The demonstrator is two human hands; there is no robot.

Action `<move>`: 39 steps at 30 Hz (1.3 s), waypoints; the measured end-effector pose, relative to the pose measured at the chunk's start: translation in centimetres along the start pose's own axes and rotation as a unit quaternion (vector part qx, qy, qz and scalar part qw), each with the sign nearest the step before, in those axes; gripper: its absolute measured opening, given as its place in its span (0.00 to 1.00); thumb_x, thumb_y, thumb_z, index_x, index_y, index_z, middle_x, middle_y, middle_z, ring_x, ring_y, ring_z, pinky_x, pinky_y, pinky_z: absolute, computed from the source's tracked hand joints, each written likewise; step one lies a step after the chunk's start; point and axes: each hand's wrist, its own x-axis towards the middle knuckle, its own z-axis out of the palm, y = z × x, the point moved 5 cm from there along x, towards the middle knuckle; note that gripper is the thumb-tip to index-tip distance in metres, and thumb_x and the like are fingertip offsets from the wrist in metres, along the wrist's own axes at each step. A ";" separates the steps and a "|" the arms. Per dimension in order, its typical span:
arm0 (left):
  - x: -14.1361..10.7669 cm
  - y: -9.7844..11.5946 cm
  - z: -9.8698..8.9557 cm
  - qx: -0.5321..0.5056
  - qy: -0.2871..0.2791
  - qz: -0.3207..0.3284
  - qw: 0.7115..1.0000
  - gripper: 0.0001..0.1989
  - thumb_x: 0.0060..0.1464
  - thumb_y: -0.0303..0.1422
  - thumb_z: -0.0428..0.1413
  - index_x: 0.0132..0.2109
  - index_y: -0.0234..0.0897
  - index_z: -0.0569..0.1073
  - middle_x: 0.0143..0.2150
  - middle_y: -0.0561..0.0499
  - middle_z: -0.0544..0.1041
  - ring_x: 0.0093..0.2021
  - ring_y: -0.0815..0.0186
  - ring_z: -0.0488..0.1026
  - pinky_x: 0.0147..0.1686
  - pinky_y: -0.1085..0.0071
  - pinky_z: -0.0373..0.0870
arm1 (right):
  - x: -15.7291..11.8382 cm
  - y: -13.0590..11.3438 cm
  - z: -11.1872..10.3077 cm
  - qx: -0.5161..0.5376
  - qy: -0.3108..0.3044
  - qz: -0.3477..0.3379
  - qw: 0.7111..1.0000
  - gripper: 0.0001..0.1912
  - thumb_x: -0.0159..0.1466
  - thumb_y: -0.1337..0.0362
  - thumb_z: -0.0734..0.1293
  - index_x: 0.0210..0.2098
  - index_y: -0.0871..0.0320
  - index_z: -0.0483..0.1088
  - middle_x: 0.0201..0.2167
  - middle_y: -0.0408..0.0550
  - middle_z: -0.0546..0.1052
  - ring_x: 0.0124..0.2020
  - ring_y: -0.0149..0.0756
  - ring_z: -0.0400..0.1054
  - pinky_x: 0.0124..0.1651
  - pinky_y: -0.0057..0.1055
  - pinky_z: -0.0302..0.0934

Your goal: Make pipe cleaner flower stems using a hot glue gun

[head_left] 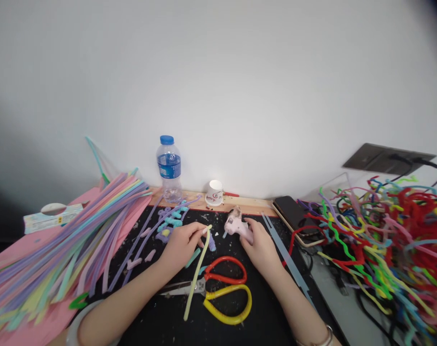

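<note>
My left hand [184, 240] is closed, pinching the upper end of a pale yellow pipe cleaner [192, 290] between thumb and fingers. The pipe cleaner hangs down toward me across the scissors. In my right hand [260, 244] is the handle of a small pale pink glue gun [236, 226], its dark-stained nozzle end pointing away from me. Between my forearms lie scissors with one red and one yellow handle [233, 304], blades to the left. Purple and turquoise twisted pipe-cleaner pieces [172, 218] lie just beyond my left hand, which partly hides them.
A water bottle [169, 168] and a paper cup [214, 192] stand by the wall. Many pastel pipe cleaners [85, 235] are heaped at left. Right of my hand lie translucent glue sticks [286, 259], a phone [294, 214] and a tangled pipe-cleaner pile [384, 245].
</note>
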 end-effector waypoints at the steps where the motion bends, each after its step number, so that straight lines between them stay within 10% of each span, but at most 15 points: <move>1: 0.0 -0.1 0.0 -0.009 0.000 -0.008 1.000 0.12 0.58 0.30 0.47 0.35 0.34 0.74 0.23 0.54 0.74 0.25 0.68 0.72 0.30 0.74 0.65 | 0.0 0.0 0.0 -0.026 0.004 0.002 1.000 0.24 0.55 0.68 0.65 0.52 0.60 0.64 0.44 0.55 0.71 0.45 0.48 0.66 0.47 0.44 0.61; 6: 0.1 -0.4 0.4 -0.029 -0.007 -0.019 0.999 0.12 0.59 0.31 0.47 0.36 0.34 0.75 0.23 0.53 0.74 0.24 0.68 0.72 0.29 0.74 0.65 | -1.0 -3.4 -0.9 0.026 0.032 -0.109 0.993 0.27 0.56 0.70 0.66 0.55 0.56 0.61 0.47 0.55 0.67 0.48 0.46 0.62 0.52 0.44 0.59; 12: -0.6 0.7 1.3 0.012 -0.059 0.068 0.996 0.10 0.58 0.26 0.47 0.37 0.35 0.74 0.32 0.51 0.78 0.33 0.67 0.74 0.36 0.73 0.65 | -3.5 -8.1 0.9 0.067 -0.086 -0.275 0.955 0.18 0.60 0.74 0.62 0.48 0.54 0.68 0.40 0.49 0.69 0.41 0.39 0.64 0.44 0.36 0.62; 26: -1.6 1.5 2.1 0.107 -0.116 0.200 0.967 0.11 0.59 0.23 0.45 0.40 0.34 0.72 0.31 0.51 0.76 0.31 0.67 0.73 0.33 0.74 0.66 | -2.7 -6.4 -0.7 0.207 0.035 -0.194 0.958 0.05 0.63 0.71 0.63 0.33 0.57 0.71 0.28 0.46 0.74 0.30 0.34 0.69 0.34 0.29 0.63; 39: -2.2 2.1 2.5 0.150 -0.145 0.274 0.939 0.14 0.62 0.25 0.42 0.42 0.35 0.72 0.34 0.47 0.78 0.33 0.65 0.74 0.34 0.72 0.69 | -2.1 -5.3 0.2 0.221 0.019 -0.127 0.967 0.07 0.63 0.70 0.61 0.30 0.57 0.68 0.28 0.46 0.75 0.28 0.35 0.69 0.32 0.30 0.64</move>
